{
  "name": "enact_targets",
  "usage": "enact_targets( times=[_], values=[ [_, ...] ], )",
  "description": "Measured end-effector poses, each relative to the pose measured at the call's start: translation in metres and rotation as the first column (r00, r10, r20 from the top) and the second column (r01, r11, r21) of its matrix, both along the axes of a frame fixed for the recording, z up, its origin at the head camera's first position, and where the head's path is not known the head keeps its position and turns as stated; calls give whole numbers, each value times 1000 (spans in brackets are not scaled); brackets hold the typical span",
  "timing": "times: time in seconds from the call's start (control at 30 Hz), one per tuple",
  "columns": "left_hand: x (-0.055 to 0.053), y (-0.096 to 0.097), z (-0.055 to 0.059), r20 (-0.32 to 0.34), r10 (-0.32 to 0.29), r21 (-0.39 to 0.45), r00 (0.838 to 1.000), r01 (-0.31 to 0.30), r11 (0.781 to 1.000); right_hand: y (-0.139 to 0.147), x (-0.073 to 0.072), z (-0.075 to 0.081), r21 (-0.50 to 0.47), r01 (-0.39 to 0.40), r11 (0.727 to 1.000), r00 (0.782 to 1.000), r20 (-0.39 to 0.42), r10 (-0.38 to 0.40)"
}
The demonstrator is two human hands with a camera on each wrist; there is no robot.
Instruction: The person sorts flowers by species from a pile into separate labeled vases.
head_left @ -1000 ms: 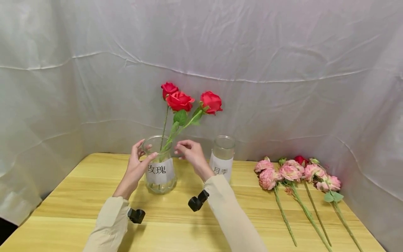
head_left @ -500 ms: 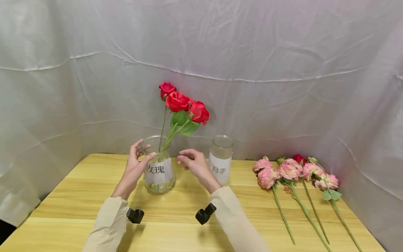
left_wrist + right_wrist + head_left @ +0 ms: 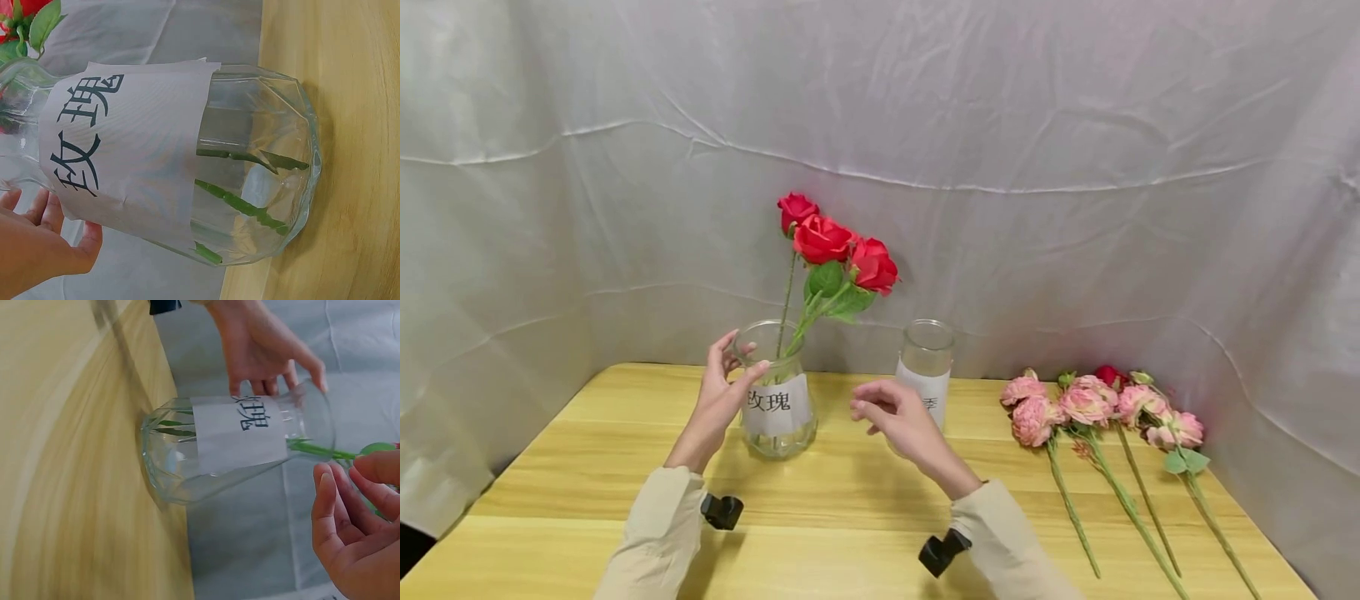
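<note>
A clear glass vase point(image 3: 781, 446) with a white paper label point(image 3: 779, 407) stands upright on the table. Three red roses point(image 3: 823, 239) lean to the right out of its mouth, and their cut stem ends point(image 3: 240, 203) show through the glass in the left wrist view. My left hand point(image 3: 718, 400) holds the vase by its neck from the left, thumb in front and fingers behind. Between this vase and a narrower labelled glass vase point(image 3: 929, 358), my right hand point(image 3: 901, 417) hovers with loosely curled fingers and nothing in them, partly covering the narrower vase's label.
On the right side of the table point(image 3: 820, 550) lie several pink flowers point(image 3: 1090, 402) and a red flower point(image 3: 1108, 375), stems toward the front edge. A grey cloth point(image 3: 1000, 125) hangs behind and around the table.
My right hand has moved away from the roses, right and toward me. The rightmost rose has dropped lower and leftward, close to the others. My left hand stays on the vase.
</note>
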State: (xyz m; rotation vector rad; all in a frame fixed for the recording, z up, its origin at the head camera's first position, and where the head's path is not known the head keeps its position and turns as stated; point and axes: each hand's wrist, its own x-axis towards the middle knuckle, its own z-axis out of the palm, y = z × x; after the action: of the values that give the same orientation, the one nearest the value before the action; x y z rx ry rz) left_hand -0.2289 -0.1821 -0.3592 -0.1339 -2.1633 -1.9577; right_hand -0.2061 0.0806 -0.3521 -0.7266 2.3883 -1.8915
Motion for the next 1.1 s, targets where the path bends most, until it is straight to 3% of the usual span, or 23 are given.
enact_targets(
  times=[0.2, 0.4, 0.63, 0.77, 0.93, 1.1],
  values=[
    [1, -1, 0, 5, 9, -4, 1000, -9, 1000, 32, 18, 7, -1, -9, 1000, 1000, -24, 9],
    [1, -3, -1, -12, 15, -11, 1000, -15, 1000, 69, 26, 15, -36, 76, 996, 997, -31, -77],
    [1, -1, 0, -14, -1, -18, 1000, 1, 1000, 112, 22, 14, -44, 222, 974, 974, -44, -223],
    [0, 0, 0, -11, 3, -20, 1000, -4, 1000, 134, 19, 8, -54, 259, 964, 963, -69, -262],
    [-1, 1, 0, -4, 14, -21, 1000, -14, 1000, 164, 13, -4, -53, 297, 953, 954, -34, -299],
    [-1, 1, -1, -4, 12, -19, 1000, -12, 1000, 201, 7, -13, 69, 415, 907, 910, -52, -412]
  ],
)
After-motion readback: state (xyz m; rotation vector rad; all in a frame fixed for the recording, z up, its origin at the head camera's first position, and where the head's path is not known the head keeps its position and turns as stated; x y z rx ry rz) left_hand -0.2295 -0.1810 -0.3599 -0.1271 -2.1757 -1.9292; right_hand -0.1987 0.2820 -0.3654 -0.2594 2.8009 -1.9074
